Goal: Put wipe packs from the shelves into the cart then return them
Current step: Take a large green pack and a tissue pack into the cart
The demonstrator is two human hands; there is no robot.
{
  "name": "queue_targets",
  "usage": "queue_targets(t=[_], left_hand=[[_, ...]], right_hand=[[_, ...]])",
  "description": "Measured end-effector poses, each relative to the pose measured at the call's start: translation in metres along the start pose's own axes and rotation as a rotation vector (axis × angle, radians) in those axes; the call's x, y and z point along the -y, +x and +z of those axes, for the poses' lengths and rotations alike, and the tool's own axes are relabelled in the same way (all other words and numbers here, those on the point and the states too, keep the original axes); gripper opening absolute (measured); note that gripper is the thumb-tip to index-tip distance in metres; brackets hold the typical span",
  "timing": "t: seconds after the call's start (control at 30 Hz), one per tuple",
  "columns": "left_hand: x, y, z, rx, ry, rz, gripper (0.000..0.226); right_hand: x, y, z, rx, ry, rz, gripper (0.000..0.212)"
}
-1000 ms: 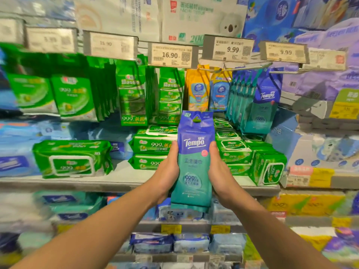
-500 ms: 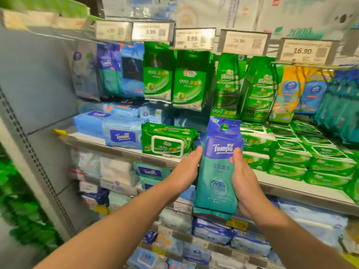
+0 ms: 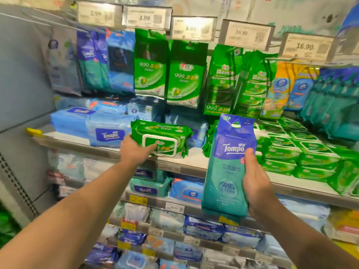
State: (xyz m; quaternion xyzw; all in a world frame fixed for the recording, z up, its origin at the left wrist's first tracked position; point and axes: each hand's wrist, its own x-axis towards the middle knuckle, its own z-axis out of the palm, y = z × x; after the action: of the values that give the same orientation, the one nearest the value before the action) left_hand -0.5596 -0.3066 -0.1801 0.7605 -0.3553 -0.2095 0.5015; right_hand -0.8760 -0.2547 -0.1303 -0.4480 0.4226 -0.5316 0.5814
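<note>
Two hands at work, each on a separate pack. Right hand (image 3: 256, 183) wrapped around the right edge of the tall Tempo pack (image 3: 228, 166), thumb pressed on the printed front just under the logo, other fingers hidden behind; held upright and clear of the shelf (image 3: 194, 161), apparently so one hand alone can carry it while the other reaches. Left hand (image 3: 134, 150) stretched forward to the green flip-lid pack (image 3: 161, 138), fingertips touching its lower left front corner beside the white lid; whether curled round the pack or merely laid against it, hard to tell, most of the fingers hidden by the back of the hand. Green pack lying flat on its long side at the front of the shelf, lid facing out, probably stocked that way for an easy pull. Just left, blue Tempo bricks (image 3: 91, 127) stacked; above, hanging green sachets (image 3: 167, 74) on pegs under price tags (image 3: 146, 18). Cart nowhere in view, so likely early in the collecting stage.
</note>
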Motion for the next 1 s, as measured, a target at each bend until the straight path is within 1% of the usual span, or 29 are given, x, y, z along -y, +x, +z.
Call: queue_targets(t=[0.1, 0.17, 0.23, 0.37, 0.43, 0.5, 0.53, 0.57, 0.63, 0.67, 0.7, 0.8, 0.9, 0.93, 1.0], left_hand=[[-0.005, -0.003, 0.005, -0.018, 0.035, -0.01, 0.093], [-0.007, -0.004, 0.008, 0.014, 0.107, 0.022, 0.103], [-0.009, 0.0, 0.012, 0.065, 0.177, 0.083, 0.105], [-0.017, 0.01, 0.006, 0.13, 0.397, 0.226, 0.111], [-0.015, 0.02, 0.001, 0.204, 0.349, 0.237, 0.109], [-0.01, 0.031, -0.001, 0.246, 0.274, 0.207, 0.109], [-0.014, 0.027, -0.001, 0.247, 0.253, 0.203, 0.106], [-0.021, 0.022, 0.001, 0.262, 0.221, 0.214, 0.096], [-0.029, 0.014, 0.008, 0.312, 0.138, 0.24, 0.063], [-0.033, 0.011, 0.011, 0.337, 0.101, 0.265, 0.052], [-0.035, 0.01, 0.014, 0.34, 0.075, 0.299, 0.047], [-0.04, 0.01, 0.022, 0.354, -0.024, 0.331, 0.044], [-0.043, 0.011, 0.023, 0.424, -0.079, 0.327, 0.057], [-0.044, 0.01, 0.023, 0.435, -0.135, 0.327, 0.054], [-0.047, 0.005, 0.022, 0.429, -0.275, 0.283, 0.034]], right_hand=[[0.005, 0.011, -0.01, -0.024, 0.006, 0.002, 0.044], [0.005, 0.017, -0.015, -0.04, 0.032, 0.012, 0.043], [0.003, 0.021, -0.019, -0.054, 0.051, 0.033, 0.045], [0.002, 0.024, -0.025, -0.077, 0.049, 0.081, 0.055], [0.003, 0.026, -0.031, -0.098, 0.026, 0.091, 0.059], [0.005, 0.027, -0.037, -0.109, -0.012, 0.086, 0.06], [0.006, 0.028, -0.04, -0.116, -0.029, 0.081, 0.058], [0.007, 0.029, -0.043, -0.118, -0.046, 0.074, 0.056], [0.01, 0.03, -0.047, -0.116, -0.074, 0.071, 0.056], [0.011, 0.031, -0.049, -0.114, -0.082, 0.072, 0.057], [0.011, 0.032, -0.05, -0.113, -0.085, 0.073, 0.057], [0.012, 0.032, -0.054, -0.103, -0.084, 0.07, 0.055], [0.012, 0.03, -0.056, -0.094, -0.093, 0.064, 0.053], [0.012, 0.029, -0.056, -0.09, -0.093, 0.067, 0.052], [0.013, 0.029, -0.059, -0.081, -0.08, 0.091, 0.053]])
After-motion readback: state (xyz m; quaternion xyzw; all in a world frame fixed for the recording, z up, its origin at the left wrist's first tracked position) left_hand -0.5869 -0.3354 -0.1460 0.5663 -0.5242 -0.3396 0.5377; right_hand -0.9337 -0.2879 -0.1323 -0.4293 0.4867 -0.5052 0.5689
